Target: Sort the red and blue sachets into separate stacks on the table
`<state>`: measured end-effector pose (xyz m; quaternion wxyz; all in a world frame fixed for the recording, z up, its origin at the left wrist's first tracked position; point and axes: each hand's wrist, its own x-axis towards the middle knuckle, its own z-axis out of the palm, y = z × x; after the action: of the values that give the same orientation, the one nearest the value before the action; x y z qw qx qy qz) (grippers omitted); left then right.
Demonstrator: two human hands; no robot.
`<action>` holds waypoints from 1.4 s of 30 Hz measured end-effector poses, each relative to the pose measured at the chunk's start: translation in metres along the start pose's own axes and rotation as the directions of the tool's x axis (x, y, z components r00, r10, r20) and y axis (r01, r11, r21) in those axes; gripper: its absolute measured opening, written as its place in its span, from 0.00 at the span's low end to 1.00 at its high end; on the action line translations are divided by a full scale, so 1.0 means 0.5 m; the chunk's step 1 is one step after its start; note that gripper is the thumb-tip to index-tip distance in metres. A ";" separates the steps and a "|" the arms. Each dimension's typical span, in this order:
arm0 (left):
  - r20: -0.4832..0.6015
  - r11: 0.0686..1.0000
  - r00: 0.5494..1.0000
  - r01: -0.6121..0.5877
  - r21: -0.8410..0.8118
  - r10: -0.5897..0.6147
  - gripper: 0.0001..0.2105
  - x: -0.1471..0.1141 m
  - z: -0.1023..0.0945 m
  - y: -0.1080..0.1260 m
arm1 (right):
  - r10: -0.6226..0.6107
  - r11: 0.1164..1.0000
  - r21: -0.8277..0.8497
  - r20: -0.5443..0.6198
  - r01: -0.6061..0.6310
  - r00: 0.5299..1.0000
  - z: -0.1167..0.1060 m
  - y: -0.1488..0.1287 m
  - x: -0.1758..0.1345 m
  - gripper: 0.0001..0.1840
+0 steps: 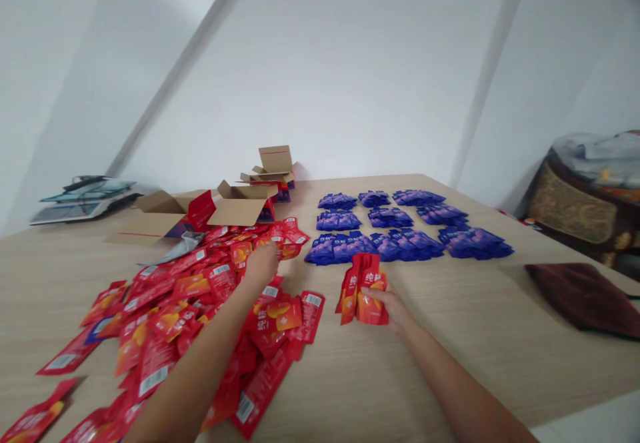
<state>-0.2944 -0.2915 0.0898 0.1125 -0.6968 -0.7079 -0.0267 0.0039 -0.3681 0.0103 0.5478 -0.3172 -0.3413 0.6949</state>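
My right hand (pixel 395 308) is closed round a small bunch of red pouches (pixel 369 299), held upright above the table with thumb in front. Over the far part of a loose heap of red pouches (pixel 165 326), my left hand (pixel 264 264) reaches in among them. Its fingers are mostly hidden and blurred, so what they grip, if anything, does not show. The heap's pouches carry orange fruit pictures and white barcode labels. Beyond my right hand, purple pouches (pixel 347 248) lie in fanned groups, arranged in rows.
Open cardboard boxes (pixel 240 211) stand behind the heap, with more boxes (pixel 275 169) near the wall. A scale-like device (pixel 85 203) sits at the far left. A dark red cloth (pixel 583 296) lies at the right edge, near a patterned chair (pixel 575 203).
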 end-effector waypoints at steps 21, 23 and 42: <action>0.071 0.183 0.638 -0.111 -0.977 0.766 0.09 -0.004 -0.055 0.234 | 0.027 1.000 -0.016 0.002 -0.027 1.000 0.001 -0.002 0.003 0.28; 0.048 0.151 0.675 -0.094 -0.984 0.737 0.14 0.021 -0.041 0.226 | 0.007 1.000 -0.004 -0.016 -0.007 1.000 0.002 -0.001 0.009 0.26; 0.150 0.987 0.984 -0.072 -0.144 0.094 0.20 0.189 0.166 0.101 | 0.016 0.987 0.162 -0.015 -0.013 1.000 -0.022 -0.001 0.038 0.21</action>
<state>-0.2547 -0.1815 0.0215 0.0093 -0.7319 -0.6812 -0.0159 0.0091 -0.3481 0.0031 0.5694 -0.2797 -0.2772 0.7216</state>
